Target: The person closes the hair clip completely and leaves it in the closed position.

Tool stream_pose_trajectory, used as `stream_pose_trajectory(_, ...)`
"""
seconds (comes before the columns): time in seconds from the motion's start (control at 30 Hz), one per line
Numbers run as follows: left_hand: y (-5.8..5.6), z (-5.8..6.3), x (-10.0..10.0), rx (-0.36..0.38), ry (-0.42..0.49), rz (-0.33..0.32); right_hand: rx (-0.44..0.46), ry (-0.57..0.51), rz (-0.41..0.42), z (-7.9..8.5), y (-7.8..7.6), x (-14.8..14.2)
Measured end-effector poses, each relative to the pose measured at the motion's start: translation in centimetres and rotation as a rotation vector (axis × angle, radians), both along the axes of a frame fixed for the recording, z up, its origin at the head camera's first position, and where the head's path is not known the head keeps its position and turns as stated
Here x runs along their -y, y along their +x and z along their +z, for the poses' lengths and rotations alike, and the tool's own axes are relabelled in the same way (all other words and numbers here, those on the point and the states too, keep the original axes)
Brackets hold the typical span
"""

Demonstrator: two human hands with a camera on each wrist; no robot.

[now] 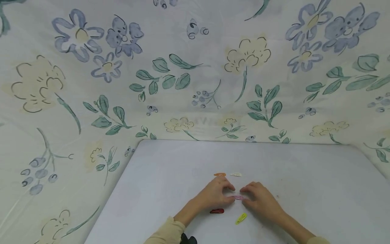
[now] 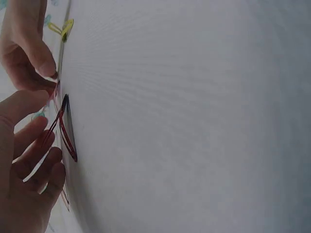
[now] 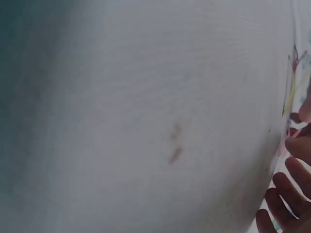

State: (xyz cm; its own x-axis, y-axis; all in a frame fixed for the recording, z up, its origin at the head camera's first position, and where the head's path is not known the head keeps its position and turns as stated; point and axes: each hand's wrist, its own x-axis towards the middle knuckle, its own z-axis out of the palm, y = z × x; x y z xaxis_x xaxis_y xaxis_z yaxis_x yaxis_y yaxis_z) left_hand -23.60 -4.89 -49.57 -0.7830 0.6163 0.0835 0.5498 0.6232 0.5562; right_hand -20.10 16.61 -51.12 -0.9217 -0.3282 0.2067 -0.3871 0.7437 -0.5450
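Above the white tabletop, a pink snap hair clip (image 1: 238, 197) lies between the two hands. My left hand (image 1: 215, 195) pinches its left end with thumb and fingertips, and my right hand (image 1: 262, 200) pinches the other end. A dark red hair clip (image 1: 217, 211) lies just below the left hand; in the left wrist view this red clip (image 2: 69, 133) has its two arms spread apart. Nearer the front is a yellow hair clip (image 1: 241, 218), set at a slant. Beyond the hands lie an orange hair clip (image 1: 220, 174) and a white hair clip (image 1: 236, 174). Fingers partly cover the pink clip in both wrist views.
The white table (image 1: 170, 162) has a straight far edge and a slanting left edge. Flower-printed cloth (image 1: 207, 112) surrounds it at the back and sides. A black object (image 1: 188, 239) shows beside the left sleeve at the bottom. Small brownish marks (image 3: 176, 155) spot the tabletop.
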Motion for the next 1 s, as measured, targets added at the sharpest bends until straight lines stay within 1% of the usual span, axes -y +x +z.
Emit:
stream_pose_trajectory(0.13,0.0,-0.1,-0.1,-0.042,-0.044,-0.026,-0.070,0.057,0.016,-0.1,0.0,0.4)
stream_pose_trajectory(0.27,0.1,-0.1,-0.3,-0.075,-0.095,-0.029,-0.075,0.089,0.008,0.2,0.0,0.9)
stream_pose_trajectory(0.43,0.3,0.0,-0.5,-0.107,-0.123,-0.011,-0.073,0.120,-0.002,0.4,0.0,1.2)
stream_pose_trajectory(0.57,0.5,0.1,-0.8,-0.128,-0.136,-0.005,-0.039,0.133,-0.011,0.6,0.0,1.3)
stream_pose_trajectory(0.73,0.7,0.1,-0.9,-0.139,-0.152,0.000,-0.020,0.147,-0.019,0.6,0.1,1.4)
stream_pose_trajectory(0.87,0.7,0.1,-1.1,-0.141,-0.158,0.005,-0.021,0.160,-0.028,0.6,0.2,1.4)
stream_pose_trajectory(1.0,0.7,-0.1,-1.1,-0.140,-0.155,0.012,0.002,0.155,-0.032,0.6,0.2,1.4)
